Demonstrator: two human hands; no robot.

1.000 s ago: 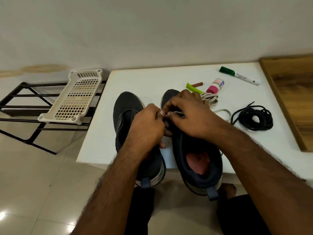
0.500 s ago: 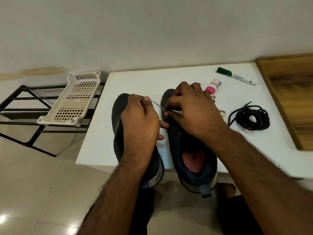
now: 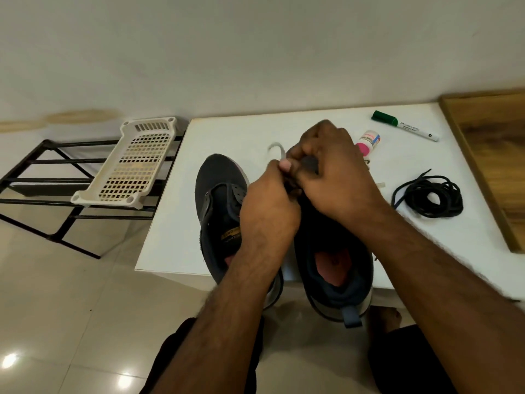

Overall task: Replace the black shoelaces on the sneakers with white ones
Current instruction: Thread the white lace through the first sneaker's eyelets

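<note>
We find two dark sneakers side by side on a white table point(image 3: 284, 129), toes toward the wall, heels overhanging the near edge. The left sneaker point(image 3: 218, 194) stands unlaced, its eyelets bare and its tongue exposed. The right sneaker point(image 3: 335, 260) shows a reddish insole through its opening; its front half is covered by both hands. The left hand point(image 3: 270, 206) is closed in a pinch on the white shoelace point(image 3: 279, 150), thumb and forefinger meeting just over the right sneaker's eyelet area, and a short, motion-blurred length of that lace curls up and away from the fingertips toward the wall. The right hand point(image 3: 335, 172) has its fingers curled down over the sneaker's upper, touching the left hand; it appears to grip the shoe's tongue or eyelet flap, though we cannot tell exactly what lies under the fingers. A further pale piece point(image 3: 380, 185), probably more white lace, shows beside the right wrist. The black shoelaces point(image 3: 429, 197) lie coiled in a loose bundle on the table to the right, well apart from the shoes. Beyond the hands we note a small pink-capped bottle point(image 3: 368, 142) and a green-capped marker point(image 3: 403, 127). A wooden board point(image 3: 491, 155) borders the table at right. At left, a cream perforated tray point(image 3: 133, 166) rests on a black metal rack point(image 3: 42, 180) over tiled floor.
</note>
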